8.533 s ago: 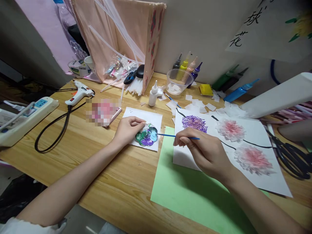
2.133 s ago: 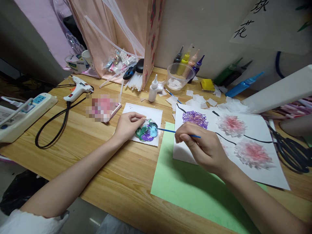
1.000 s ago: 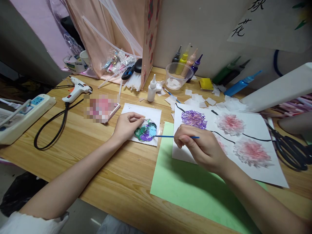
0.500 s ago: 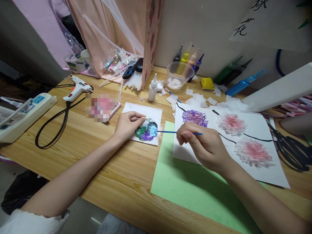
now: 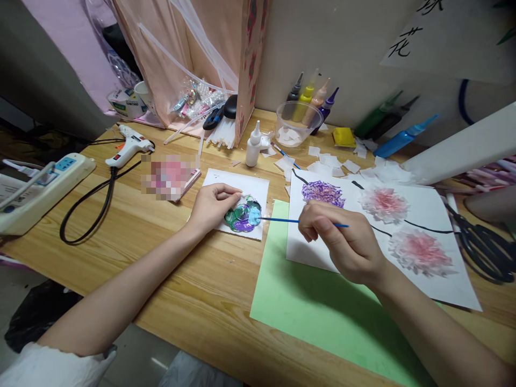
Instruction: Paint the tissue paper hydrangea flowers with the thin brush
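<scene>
A thin blue paintbrush (image 5: 278,219) is pinched in my right hand (image 5: 342,239), its tip in the light blue paint at the right side of a small flower-shaped paint palette (image 5: 243,217). Green and purple paint fill other wells. My left hand (image 5: 215,207) is closed, thumb and forefinger pinching the palette's upper left edge. Under the palette lies a white sheet of paper (image 5: 258,185). Below my right hand is a white sheet with black lines, a purple flower (image 5: 323,193) and two pink paper flowers (image 5: 386,205), partly over a green sheet (image 5: 306,312).
Behind stand a white bottle (image 5: 253,145), a clear plastic tub (image 5: 298,126) and several paint bottles (image 5: 306,102). White paper scraps (image 5: 328,161) lie about. Black scissors (image 5: 486,247) rest at right. At left are a glue gun (image 5: 129,145) and a power strip (image 5: 44,188).
My right hand has shifted slightly right and down, and more of the brush shows between it and the palette. The brush tip stays in the light blue paint. My left hand is still.
</scene>
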### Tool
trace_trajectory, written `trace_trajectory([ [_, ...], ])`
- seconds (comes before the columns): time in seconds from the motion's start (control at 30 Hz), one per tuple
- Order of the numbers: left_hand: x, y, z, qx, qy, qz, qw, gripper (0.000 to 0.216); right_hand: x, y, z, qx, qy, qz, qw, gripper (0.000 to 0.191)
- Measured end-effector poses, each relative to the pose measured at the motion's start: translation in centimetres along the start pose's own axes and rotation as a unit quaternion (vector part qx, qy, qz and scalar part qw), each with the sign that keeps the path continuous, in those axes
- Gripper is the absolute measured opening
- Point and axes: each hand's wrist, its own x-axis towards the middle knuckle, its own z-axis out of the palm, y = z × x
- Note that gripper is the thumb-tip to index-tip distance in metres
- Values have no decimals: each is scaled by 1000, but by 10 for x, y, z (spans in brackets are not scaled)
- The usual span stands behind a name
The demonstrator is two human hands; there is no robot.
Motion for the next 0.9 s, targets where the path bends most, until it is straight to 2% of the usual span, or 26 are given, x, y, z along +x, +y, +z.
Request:
trace_trajectory([
  [0.07, -1, 1, 0, 1, 2, -2, 1000, 28, 0, -1, 1, 2, 2, -16, 1000, 39],
  [0.27, -1, 1, 1, 1, 6, 1, 1000, 29, 1, -1, 3, -21, -57, -32, 998, 38],
  [0.4, 0, 0, 1, 2, 3, 6, 1000, 26, 0, -1, 2, -8, -29, -27, 999, 38],
  [0.8, 0, 1, 1, 2, 1, -3, 1000, 29, -1, 1, 5, 4, -22, -17, 1000, 38],
  [0.9, 0, 1, 1, -3, 2, -5, 1000, 30, -1, 1, 5, 5, 4, -15, 1000, 37],
])
